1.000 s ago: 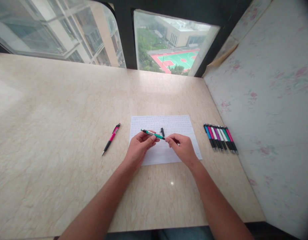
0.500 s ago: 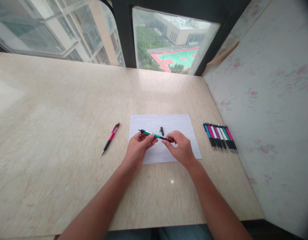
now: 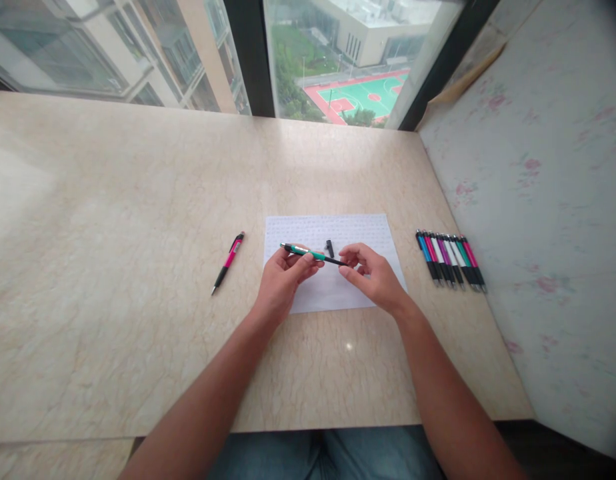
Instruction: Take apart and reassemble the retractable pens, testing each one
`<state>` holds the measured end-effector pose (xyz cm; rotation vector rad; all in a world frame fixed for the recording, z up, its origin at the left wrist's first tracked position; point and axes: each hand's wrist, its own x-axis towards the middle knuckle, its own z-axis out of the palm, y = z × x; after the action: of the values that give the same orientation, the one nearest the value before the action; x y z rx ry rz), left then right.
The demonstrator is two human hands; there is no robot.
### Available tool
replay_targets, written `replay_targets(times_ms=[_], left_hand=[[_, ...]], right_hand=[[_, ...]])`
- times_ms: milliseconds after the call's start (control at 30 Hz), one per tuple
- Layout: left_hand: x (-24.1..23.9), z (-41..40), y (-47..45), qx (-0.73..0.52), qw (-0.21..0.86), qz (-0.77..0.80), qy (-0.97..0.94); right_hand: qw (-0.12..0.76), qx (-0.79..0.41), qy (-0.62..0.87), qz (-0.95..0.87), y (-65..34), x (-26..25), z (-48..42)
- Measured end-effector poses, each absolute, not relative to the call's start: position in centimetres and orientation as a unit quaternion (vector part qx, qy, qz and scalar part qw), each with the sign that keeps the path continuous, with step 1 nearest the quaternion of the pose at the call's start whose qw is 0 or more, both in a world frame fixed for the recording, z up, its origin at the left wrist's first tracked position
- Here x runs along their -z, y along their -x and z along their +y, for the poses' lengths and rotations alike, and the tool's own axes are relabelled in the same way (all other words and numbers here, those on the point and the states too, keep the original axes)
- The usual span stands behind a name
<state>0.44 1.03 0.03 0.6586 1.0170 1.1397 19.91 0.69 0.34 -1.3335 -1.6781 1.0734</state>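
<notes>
A green and black pen is held level above a white sheet of paper in the middle of the marble table. My left hand is closed round the pen's green barrel. Fingers of my right hand are curled and pinch at the pen's black tip end. A small black pen part lies on the paper just beyond the pen.
A pink and black pen lies on the table left of the paper. Several pens in a row lie at the right, close to a flowered wall. A window runs along the table's far edge.
My right hand has slid a little right along the pen's tip end. The camera has tilted down, so everything sits slightly higher in view.
</notes>
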Motion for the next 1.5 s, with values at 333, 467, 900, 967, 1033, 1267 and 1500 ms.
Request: replay_targets(times_ms=[333,467,900,967,1033,1267,1500], left_hand=[[0.3,1.1,-0.3,-0.494,0.677,0.441,-0.321],[0.1,0.5,0.0,-0.489,0.683,0.438,-0.32],[0.5,-1.0,0.3,-0.481,0.682,0.443,-0.329],[0.5,-0.9,0.3,-0.478,0.684,0.44,-0.331],[0.5,-0.9,0.4,-0.477,0.686,0.438,-0.332],[0.6,-0.8,0.4,-0.477,0.676,0.441,-0.348],[0.9,0.2,-0.3,-0.481,0.645,0.448,-0.39]], right_hand=[[0.335,-0.375,0.532,-0.681,-20.0,-0.8,0.7],[0.337,-0.394,0.519,-0.679,-19.8,-1.2,0.4],[0.312,-0.405,0.5,-0.699,-20.2,-0.7,-0.4],[0.315,-0.397,0.5,-0.703,-20.1,-0.8,-0.5],[0.311,-0.396,0.497,-0.707,-20.0,-0.9,-0.5],[0.293,-0.4,0.48,-0.724,-20.5,-0.9,-0.4],[0.323,-0.344,0.52,-0.712,-20.1,0.1,-0.1]])
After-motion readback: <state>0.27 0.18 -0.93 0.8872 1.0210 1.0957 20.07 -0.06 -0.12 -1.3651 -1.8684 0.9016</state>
